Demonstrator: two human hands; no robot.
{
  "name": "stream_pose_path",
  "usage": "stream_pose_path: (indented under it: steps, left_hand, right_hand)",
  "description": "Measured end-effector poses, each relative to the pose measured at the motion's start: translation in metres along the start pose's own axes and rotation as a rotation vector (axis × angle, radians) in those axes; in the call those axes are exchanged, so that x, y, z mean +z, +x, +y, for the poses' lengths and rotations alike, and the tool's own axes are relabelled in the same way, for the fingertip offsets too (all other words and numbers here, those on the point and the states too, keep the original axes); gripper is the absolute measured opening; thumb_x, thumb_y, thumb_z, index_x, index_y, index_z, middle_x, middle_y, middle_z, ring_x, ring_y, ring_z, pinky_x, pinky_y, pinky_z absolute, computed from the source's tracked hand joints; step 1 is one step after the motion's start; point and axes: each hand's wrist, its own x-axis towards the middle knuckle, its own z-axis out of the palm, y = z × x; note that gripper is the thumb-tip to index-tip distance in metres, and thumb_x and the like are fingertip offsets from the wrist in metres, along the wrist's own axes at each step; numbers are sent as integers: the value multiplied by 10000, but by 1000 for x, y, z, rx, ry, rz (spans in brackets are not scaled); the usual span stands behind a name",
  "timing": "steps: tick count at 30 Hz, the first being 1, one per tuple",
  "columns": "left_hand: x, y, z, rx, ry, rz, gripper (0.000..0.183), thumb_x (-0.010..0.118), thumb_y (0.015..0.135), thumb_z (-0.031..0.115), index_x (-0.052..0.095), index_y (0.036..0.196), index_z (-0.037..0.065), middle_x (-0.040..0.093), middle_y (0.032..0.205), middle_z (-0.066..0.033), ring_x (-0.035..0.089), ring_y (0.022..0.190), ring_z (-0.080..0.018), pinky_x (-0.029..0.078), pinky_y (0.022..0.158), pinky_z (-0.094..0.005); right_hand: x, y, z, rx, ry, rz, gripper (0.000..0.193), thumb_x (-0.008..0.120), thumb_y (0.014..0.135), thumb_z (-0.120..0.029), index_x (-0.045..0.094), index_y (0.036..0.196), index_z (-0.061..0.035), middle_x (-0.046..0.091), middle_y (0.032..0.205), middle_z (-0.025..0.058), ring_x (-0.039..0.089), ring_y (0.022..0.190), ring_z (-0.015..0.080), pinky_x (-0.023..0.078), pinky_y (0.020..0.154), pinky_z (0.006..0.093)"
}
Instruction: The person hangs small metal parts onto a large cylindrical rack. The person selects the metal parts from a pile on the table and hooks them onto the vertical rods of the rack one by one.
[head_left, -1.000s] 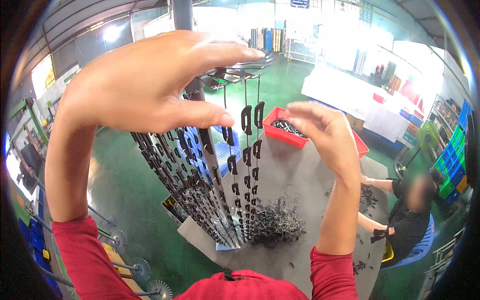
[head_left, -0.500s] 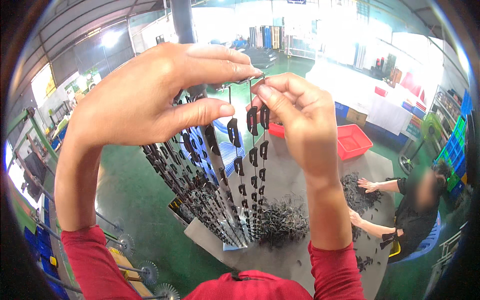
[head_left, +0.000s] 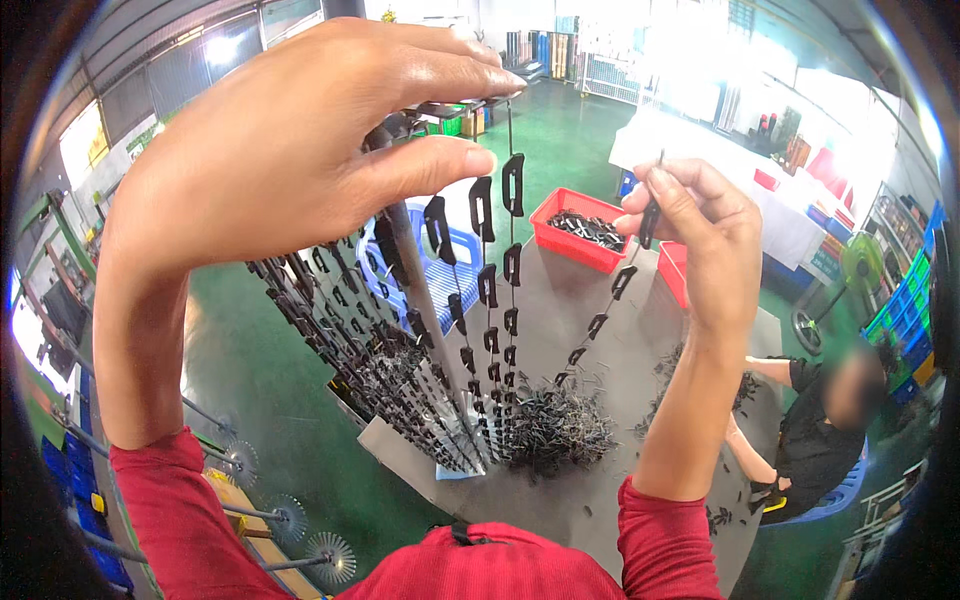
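Observation:
My left hand (head_left: 270,150) reaches up to the top of a dark metal rack (head_left: 470,107). Its fingers stretch over the rack's edge, with the thumb apart below them. Strands of small black slotted pieces (head_left: 513,185) hang from the rack around a grey pole (head_left: 428,290) and converge toward the table. Off to the right, my right hand (head_left: 715,240) pinches the upper end of one strand (head_left: 623,281). That strand slants from the fingers down toward the others, its black pieces spaced along it. My right palm hides part of its top end.
Below lies a heap of black pieces (head_left: 560,425) on the grey table (head_left: 690,530). Beyond stand a red basket (head_left: 580,250) of pieces, a second red tray (head_left: 672,268) and a blue chair (head_left: 455,280). A person in black (head_left: 825,440) sits at the right. Spiky wheels (head_left: 330,555) are lower left.
My right hand has moved right, away from the rack, drawing one strand out at a slant. My left hand stays at the rack top. The view has shifted, and the red basket's contents now show.

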Motion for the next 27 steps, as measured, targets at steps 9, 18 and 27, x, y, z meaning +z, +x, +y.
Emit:
stream_pose_path:
  steps: [9,18,27]
  left_hand:
    - [-10,-7,-14,-125,-273,-70,621,703,771,354,529,1268,25,555,1240,-168,561,1095,-346,450,912,-396]
    - [3,-14,-20,86,-160,17,536,700,761,338,611,1181,16,610,1171,-194,585,1091,-373,456,922,-409]
    - [5,-7,-18,78,-98,2,487,674,790,302,610,1175,9,612,1163,-203,589,1078,-383,460,912,-413]
  right_hand:
    - [2,7,8,-32,-823,-276,241,638,819,-99,659,1036,4,691,993,146,666,933,213,497,808,311]
    - [74,10,-6,-49,99,-210,180,585,903,-88,646,962,71,683,848,105,647,754,119,514,702,231]
    - [63,10,-1,-153,96,-79,146,579,895,-56,642,938,69,661,756,113,640,644,142,546,621,265]
